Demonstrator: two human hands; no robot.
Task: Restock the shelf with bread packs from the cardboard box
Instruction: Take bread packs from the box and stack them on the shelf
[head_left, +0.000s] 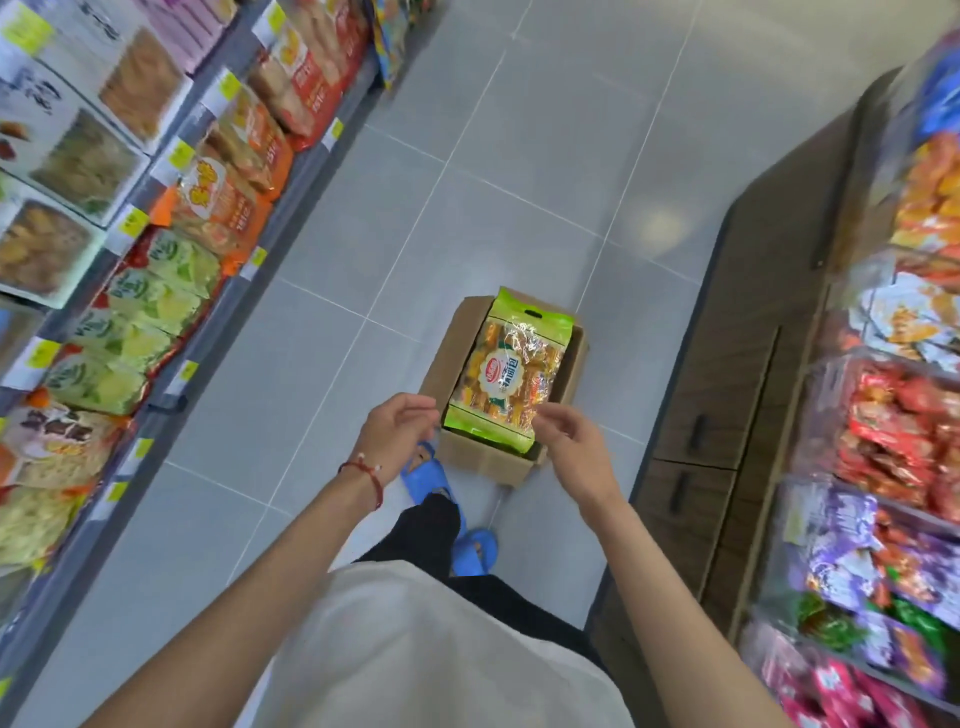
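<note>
Grey floor tiles (519, 182) run down a shop aisle between a shelf (78, 587) on the left and a wooden cabinet (727, 389) on the right. Green packs (156, 306) and orange packs (228, 208) lie in rows on the shelf, with yellow price tags (182, 153) along its edges. Clear bins of wrapped snacks (904, 431) stand above the cabinet.

On the floor mid-aisle sits the cardboard box (488, 457), open at the top. 1 bread pack (511, 374) lies on top of it, green at both ends with a clear middle; its far end sticks out past the box's far rim.

Both arms reach toward the box. The left hand (395, 431) sits just beside the pack's near left corner, apart from it, its grip loose: fingers lightly curled and holding nothing. A red bracelet (369, 475) circles that wrist. The right hand (576, 447) overlaps the pack's near right corner, thumb and forefinger close together; I cannot tell whether its grip has the wrapper or hangs above it.

Below the hands, 2 blue slippers (475, 551) stand beside the box's near left corner, under dark trousers and a white shirt (441, 649).
</note>
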